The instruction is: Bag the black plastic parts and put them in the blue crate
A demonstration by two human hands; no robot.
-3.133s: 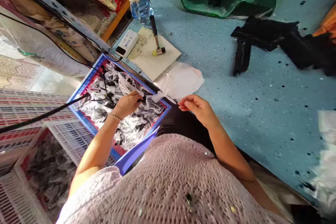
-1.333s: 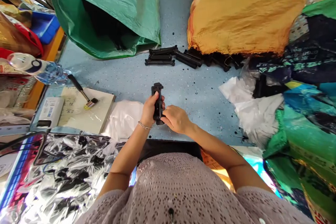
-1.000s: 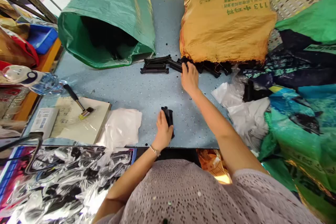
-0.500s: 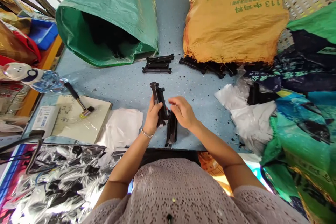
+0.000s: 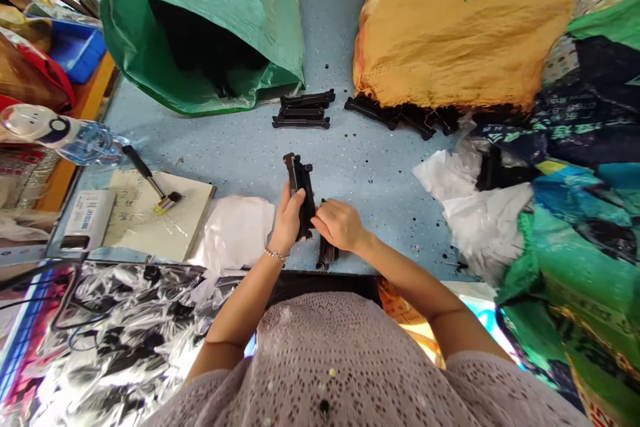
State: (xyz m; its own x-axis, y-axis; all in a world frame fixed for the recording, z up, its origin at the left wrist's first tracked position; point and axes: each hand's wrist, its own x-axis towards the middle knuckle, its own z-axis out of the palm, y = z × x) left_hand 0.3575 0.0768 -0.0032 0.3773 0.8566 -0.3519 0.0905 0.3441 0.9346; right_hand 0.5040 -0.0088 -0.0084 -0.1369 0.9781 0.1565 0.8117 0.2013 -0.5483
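The black plastic part (image 5: pixel 301 190) stands nearly upright in the left hand (image 5: pixel 289 221), fingers curled around its lower half and thumb pressed on its side, so the top end sticks out above the fist. The right hand (image 5: pixel 339 224) is right up against it, fingers bent and closed on the bottom end of that same part, touching the left hand. Just under the right hand a second black part (image 5: pixel 327 253) lies flat on the blue speckled surface (image 5: pixel 240 147), half hidden by the knuckles.

Just left of the left hand sits a crumpled white bag (image 5: pixel 233 233), and beyond that a pale board (image 5: pixel 165 223) with a small hammer (image 5: pixel 150 178) resting on it, its head near the board's far edge. A white box (image 5: pixel 89 219) lies beside the board, farther left, and a clear water bottle (image 5: pixel 60 137) lies on its side beyond it.

Ahead of the hands, well apart, a short stack of black parts (image 5: pixel 303 110) lies in front of the open green sack (image 5: pixel 210 20). More black parts (image 5: pixel 400 117) spill from under the orange sack (image 5: pixel 460 20) ahead and to the right. Off to the right of the right hand, crumpled white plastic (image 5: pixel 470 203) sits against a heap of green and blue bags (image 5: pixel 575 213). Near the left elbow, shiny clear wrappers (image 5: pixel 120 340) fill the corner.
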